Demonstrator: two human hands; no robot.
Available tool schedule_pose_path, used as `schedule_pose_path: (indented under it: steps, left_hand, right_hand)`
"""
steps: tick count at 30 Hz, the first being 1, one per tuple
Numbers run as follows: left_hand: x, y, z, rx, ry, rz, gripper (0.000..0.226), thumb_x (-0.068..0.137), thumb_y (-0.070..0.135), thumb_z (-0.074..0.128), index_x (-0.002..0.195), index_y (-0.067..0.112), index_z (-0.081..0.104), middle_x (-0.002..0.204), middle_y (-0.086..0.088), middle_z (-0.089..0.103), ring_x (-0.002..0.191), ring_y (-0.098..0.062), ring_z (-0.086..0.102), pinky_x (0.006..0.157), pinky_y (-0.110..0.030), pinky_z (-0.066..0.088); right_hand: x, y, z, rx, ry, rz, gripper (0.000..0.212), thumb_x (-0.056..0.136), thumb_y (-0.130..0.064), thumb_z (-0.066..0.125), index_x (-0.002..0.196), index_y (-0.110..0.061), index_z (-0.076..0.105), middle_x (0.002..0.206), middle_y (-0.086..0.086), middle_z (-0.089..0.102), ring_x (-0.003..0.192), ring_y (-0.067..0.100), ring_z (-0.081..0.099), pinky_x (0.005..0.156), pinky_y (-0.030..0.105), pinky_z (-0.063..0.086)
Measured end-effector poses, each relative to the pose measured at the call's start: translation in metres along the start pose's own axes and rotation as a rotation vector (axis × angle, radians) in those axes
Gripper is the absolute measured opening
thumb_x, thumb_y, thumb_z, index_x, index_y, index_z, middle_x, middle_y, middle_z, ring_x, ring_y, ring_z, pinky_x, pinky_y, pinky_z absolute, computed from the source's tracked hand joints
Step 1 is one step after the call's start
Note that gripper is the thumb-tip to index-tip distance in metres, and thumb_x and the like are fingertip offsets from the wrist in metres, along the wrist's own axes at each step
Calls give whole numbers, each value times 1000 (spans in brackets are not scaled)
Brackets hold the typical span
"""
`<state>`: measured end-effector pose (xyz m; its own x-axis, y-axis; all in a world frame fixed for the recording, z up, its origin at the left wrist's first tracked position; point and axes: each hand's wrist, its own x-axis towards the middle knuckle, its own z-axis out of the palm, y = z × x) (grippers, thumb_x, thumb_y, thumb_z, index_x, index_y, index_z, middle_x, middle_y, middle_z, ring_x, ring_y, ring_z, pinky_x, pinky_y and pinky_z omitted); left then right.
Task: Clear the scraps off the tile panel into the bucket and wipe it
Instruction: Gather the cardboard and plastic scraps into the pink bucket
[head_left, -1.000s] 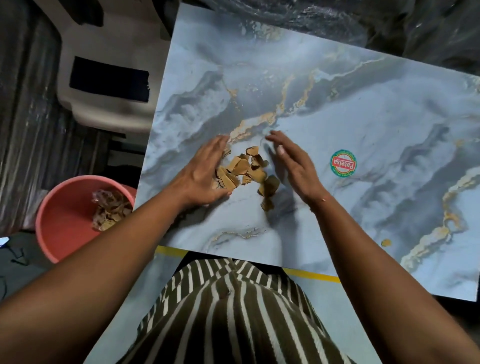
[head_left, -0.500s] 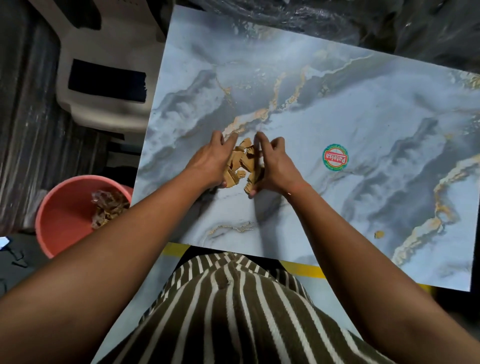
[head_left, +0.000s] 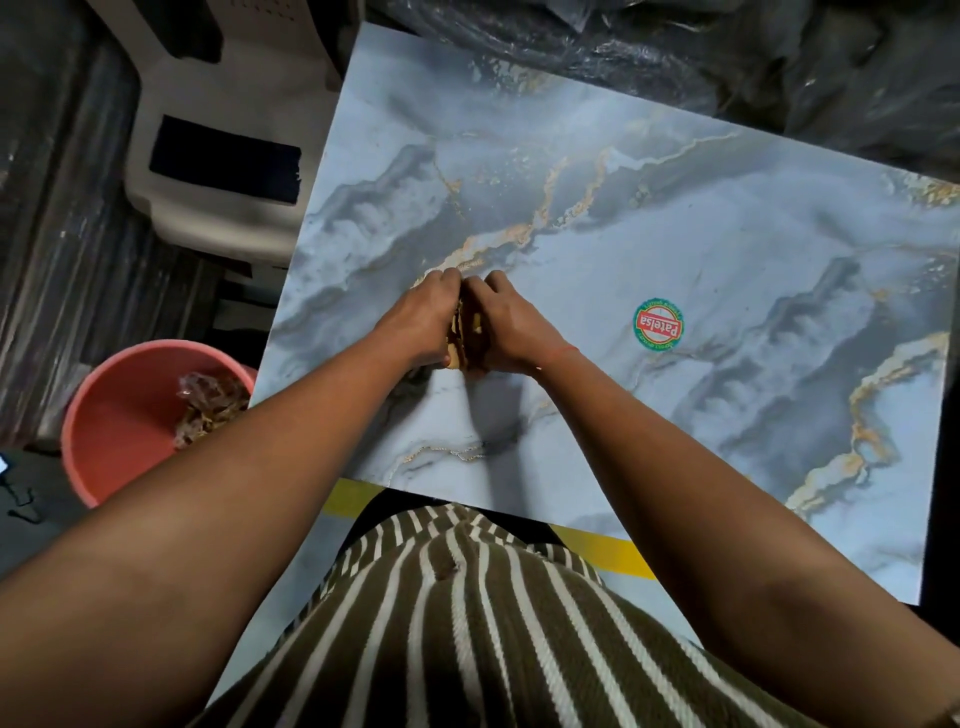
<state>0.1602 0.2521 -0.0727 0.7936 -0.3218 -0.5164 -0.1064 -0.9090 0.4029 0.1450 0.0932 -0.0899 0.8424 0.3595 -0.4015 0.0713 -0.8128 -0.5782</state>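
**Inspector:** At the near-left part of the tile panel (head_left: 675, 249), report the state of both hands.

**Operator:** Left hand (head_left: 421, 325) and right hand (head_left: 506, 325) are pressed together, fingers curled inward; between them they cup 1 pile of tan scraps (head_left: 460, 332); only a thin strip of the pile shows in the gap; whether the pile is lifted or resting on the panel, I cannot tell.

**Inspector:** Location of the receptacle?

**Operator:** Pink bucket (head_left: 114, 415) stands on the floor, below and to the left of the panel's near-left corner; it already contains a heap of brownish scraps (head_left: 208, 410); so part of the clearing appears done.

**Inspector:** Remaining debris on the panel?

**Operator:** No other loose pieces are distinct; gold veining in the pattern could hide small chips; 1 round sticker (head_left: 658, 323) sits to the right of the hands and is not debris.

**Inspector:** Progress estimate?

**Operator:** Judged as late in the clearing stage; 1 handful is gathered but not yet in the bucket; transfer leftward over the panel edge is outstanding; wiping has apparently not begun, since no cloth is visible anywhere in view; 2 steps therefore remain: dump, then wipe.
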Motion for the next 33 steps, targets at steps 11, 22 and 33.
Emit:
schedule_pose_path:
  steps: [11,22,33]
  left_hand:
    - [-4,0,7,8,64,-38,16,78,2,67,93,3,61,102,-17,61,91,-36,61,71,-39,47]
    - [-17,-4,19,-331,185,-256,19,80,10,70,97,15,77,101,-13,72,95,-30,68,73,-30,49]
    - [-42,-27,18,-620,238,-399,31,80,7,76,107,22,81,100,0,77,92,-18,71,79,-32,58]
  right_hand:
    - [-9,-3,15,47,110,24,57,63,-13,89,118,-20,73,89,2,59,84,31,64,68,25,35]
    - [-8,-15,31,276,230,170,38,65,-11,84,101,-21,81,82,-2,76,73,11,66,67,20,45]
    - [-1,-36,33,382,206,143,30,61,-17,92,89,-17,81,77,-2,76,71,8,70,66,24,57]
